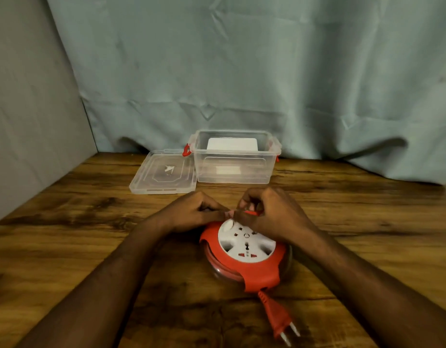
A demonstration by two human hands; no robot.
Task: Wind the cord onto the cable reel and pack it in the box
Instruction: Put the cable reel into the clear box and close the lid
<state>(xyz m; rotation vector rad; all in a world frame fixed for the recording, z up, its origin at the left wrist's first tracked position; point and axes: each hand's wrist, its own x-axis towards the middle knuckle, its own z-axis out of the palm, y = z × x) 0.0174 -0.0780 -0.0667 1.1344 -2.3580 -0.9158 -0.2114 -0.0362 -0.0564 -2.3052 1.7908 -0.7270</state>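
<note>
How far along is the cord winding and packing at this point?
Winding looks nearly done: only the red two-pin plug and a short stub of cord lie outside the round red-and-white cable reel. In hand: the left hand and right hand pinch something small and red at the reel's far edge. Left: the clear plastic box stands open, its clear lid beside it, the reel not yet inside.
</note>
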